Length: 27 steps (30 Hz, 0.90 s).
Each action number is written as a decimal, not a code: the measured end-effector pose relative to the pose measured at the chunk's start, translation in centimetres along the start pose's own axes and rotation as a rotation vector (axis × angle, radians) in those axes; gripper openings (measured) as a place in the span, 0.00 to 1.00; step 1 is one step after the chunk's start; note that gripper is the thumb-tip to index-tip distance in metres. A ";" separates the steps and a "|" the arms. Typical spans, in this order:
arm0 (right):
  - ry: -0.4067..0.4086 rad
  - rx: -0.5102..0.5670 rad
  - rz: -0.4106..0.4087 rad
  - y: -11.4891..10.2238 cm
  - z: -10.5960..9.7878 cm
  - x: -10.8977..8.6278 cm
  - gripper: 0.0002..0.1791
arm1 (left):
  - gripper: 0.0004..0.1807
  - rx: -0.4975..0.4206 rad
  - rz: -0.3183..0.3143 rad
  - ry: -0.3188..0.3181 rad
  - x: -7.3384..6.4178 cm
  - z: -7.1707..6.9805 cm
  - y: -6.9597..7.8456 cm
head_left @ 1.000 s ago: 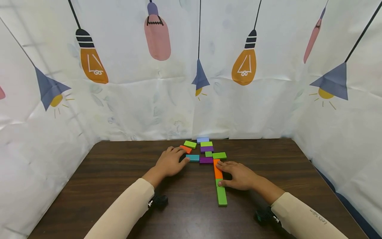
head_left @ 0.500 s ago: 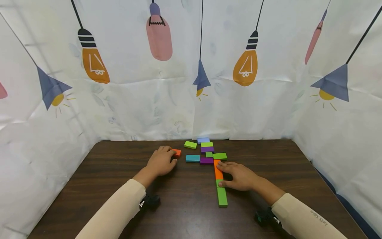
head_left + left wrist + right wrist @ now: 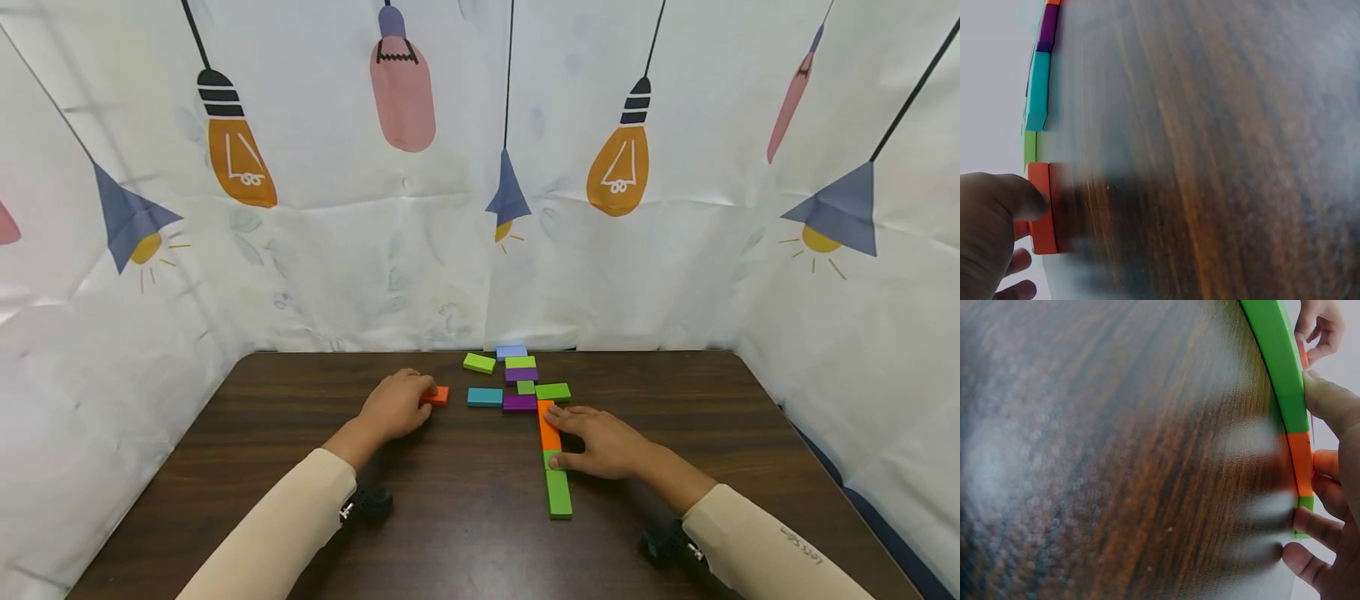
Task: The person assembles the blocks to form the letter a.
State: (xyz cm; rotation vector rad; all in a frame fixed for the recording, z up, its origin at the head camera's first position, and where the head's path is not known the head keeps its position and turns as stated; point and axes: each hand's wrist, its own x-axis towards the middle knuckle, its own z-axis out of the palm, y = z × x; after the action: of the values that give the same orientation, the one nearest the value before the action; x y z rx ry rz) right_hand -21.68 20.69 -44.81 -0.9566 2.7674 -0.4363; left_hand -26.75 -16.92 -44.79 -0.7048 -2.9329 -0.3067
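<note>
In the head view my left hand (image 3: 393,406) pinches a red-orange block (image 3: 439,397) lying on the table, left of the others. The left wrist view shows the thumb across the near side of this red-orange block (image 3: 1044,239), with fingers behind it. My right hand (image 3: 600,443) rests beside a column of blocks, fingers extended. Its fingertips touch an orange block (image 3: 550,427), and its thumb is at a small green block (image 3: 550,459). A longer green block (image 3: 558,498) continues the column toward me. The right wrist view shows that column's orange block (image 3: 1299,464) by the fingers.
A teal block (image 3: 485,397) and a purple block (image 3: 519,404) lie end to end between the hands. Behind them are a loose lime block (image 3: 479,363), a light blue block (image 3: 512,352) and several green and purple ones. A printed white curtain (image 3: 420,275) stands behind the dark table (image 3: 465,533).
My left hand has drawn the red-orange block leftward and nearer, away from the lime and teal blocks, and it now lies straighter. The right hand has stayed in place.
</note>
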 end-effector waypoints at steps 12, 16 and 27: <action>0.005 -0.005 -0.002 0.1 0.1 -0.1 0.47 | 0.12 -0.094 0.067 -0.010 -0.7 0.1 0.1; 0.004 -0.004 -0.007 0.1 0.1 0.0 0.47 | 0.12 -0.123 0.091 0.008 -1.3 0.2 0.0; 0.002 -0.003 0.012 0.0 0.1 -0.1 0.47 | 0.13 -0.193 0.191 0.020 -2.3 0.4 1.8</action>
State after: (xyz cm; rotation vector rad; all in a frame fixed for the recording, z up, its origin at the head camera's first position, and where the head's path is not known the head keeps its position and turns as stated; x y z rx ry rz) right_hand -21.62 20.72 -44.87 -0.9400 2.7748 -0.4320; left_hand -23.94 -16.23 -45.21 -0.9927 -2.8132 -0.5780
